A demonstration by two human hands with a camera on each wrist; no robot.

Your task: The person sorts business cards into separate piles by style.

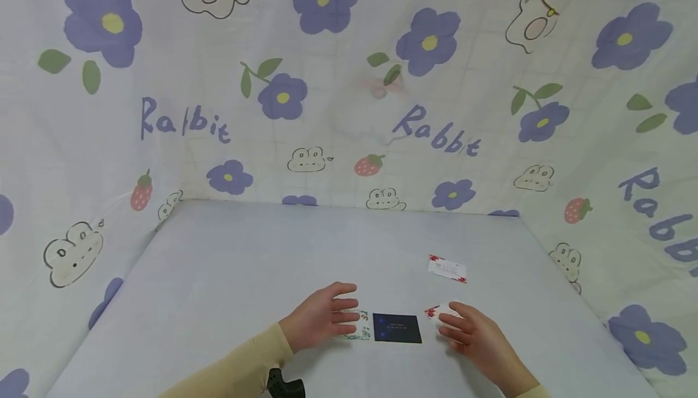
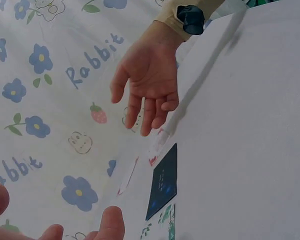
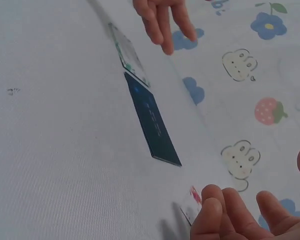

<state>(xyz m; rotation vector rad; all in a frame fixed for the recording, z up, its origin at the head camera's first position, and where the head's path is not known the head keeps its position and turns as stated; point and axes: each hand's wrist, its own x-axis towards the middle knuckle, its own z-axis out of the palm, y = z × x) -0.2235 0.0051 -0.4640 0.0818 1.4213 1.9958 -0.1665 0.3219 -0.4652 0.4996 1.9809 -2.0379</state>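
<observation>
A dark blue card [image 1: 397,328] lies on the table between my two hands. To its left, nearly side by side with it, is a white card with green leaf print [image 1: 362,328], partly covered by my left hand [image 1: 320,318]. That hand hovers with its fingers extended and holds nothing. My right hand [image 1: 480,338] is above a white card with red flowers [image 1: 434,311], hiding much of it. Its fingers are loosely bent with nothing between them. Farther back on the right, a second red-flowered white card [image 1: 448,269] lies flat.
The table [image 1: 262,252] has a pale, plain cover. Around its back and sides hang curtains [image 1: 349,83] printed with flowers, rabbits and strawberries. A dark band-like device [image 1: 285,384] sits at my left wrist.
</observation>
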